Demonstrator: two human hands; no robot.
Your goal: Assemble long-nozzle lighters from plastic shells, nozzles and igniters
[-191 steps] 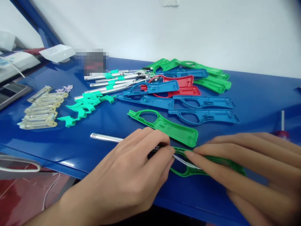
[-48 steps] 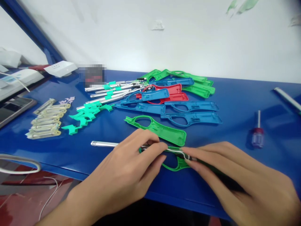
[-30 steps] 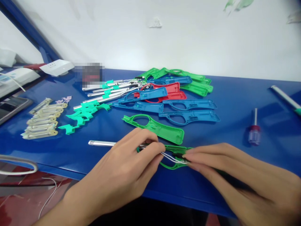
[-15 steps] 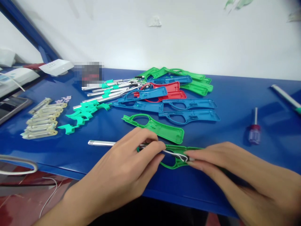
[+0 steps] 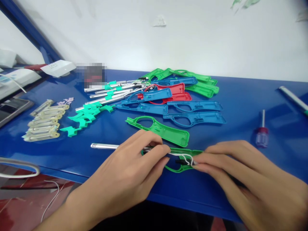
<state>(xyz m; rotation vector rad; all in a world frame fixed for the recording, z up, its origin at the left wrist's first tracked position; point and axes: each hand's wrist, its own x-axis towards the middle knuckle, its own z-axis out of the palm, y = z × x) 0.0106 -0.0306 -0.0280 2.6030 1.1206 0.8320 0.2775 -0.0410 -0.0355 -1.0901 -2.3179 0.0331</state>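
Note:
My left hand (image 5: 134,166) is closed round the silver lighter tube (image 5: 103,146), whose tip sticks out to the left. Beneath both hands lies a green lighter shell half (image 5: 184,150), partly covered. Between thumb and fingers, my right hand (image 5: 231,170) pinches the end of a small black part (image 5: 183,162) over the shell. A white wire (image 5: 180,154) loops from my left fingertips to that part. Just beyond my hands rests another green shell half (image 5: 168,134), its hollow side up.
Blue shell halves (image 5: 194,118), red ones (image 5: 178,93) and more green ones (image 5: 204,89) lie behind. Silver tubes (image 5: 103,99), teal triggers (image 5: 83,122) and clear yellowish parts (image 5: 43,128) are leftward. A screwdriver (image 5: 262,136) lies to the right.
The fingers of my right hand have shifted slightly, and its back is raised. The white wire bows into a wider loop, showing more of the black part. My left hand stays put.

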